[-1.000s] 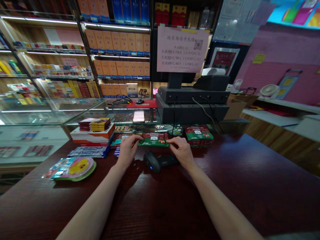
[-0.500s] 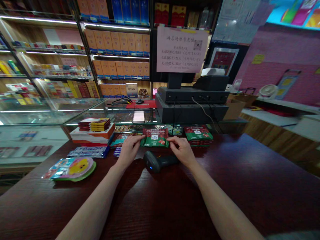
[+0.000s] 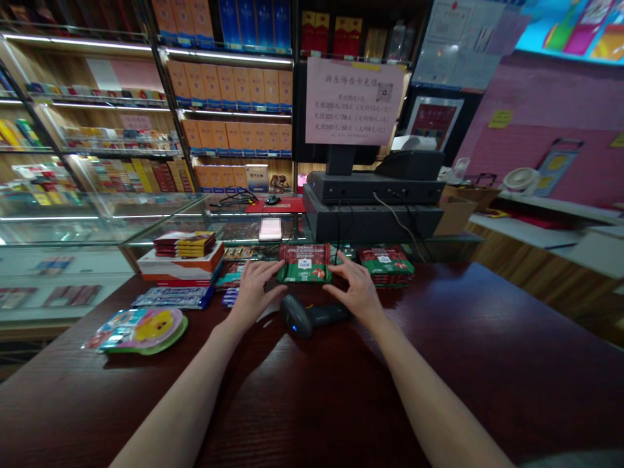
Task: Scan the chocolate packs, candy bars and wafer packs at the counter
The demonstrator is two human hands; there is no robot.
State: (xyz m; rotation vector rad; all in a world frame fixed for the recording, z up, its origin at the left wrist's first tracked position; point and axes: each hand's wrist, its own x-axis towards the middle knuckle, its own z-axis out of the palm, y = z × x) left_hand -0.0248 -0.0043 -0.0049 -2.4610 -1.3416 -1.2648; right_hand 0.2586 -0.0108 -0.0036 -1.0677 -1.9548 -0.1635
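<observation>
A red and green packet of almond chocolate [image 3: 305, 265] lies at the far side of the dark counter, its label facing me. My left hand [image 3: 256, 290] is at its left edge, thumb and fingers apart. At the right edge is my right hand [image 3: 358, 286], also open, with its thumb spread from the fingers. The fingertips are beside or lightly touching the packet's ends; I cannot tell which. A black barcode scanner [image 3: 307, 317] lies between the hands, nearer to me. To the right is a stack of similar packets [image 3: 387, 265].
Left on the counter are a packaged yellow and pink toy [image 3: 146, 328], blue wrapped bars [image 3: 173, 297] and a box [image 3: 180, 263] topped with small packets. Behind stand a glass case [image 3: 229, 224] and a black cash register [image 3: 375, 205] with trailing cables.
Both hands have let go of the chocolate packet's ends: thumbs and fingers were pinched together and are now spread. The packet has shifted very slightly and now lies flatter.
</observation>
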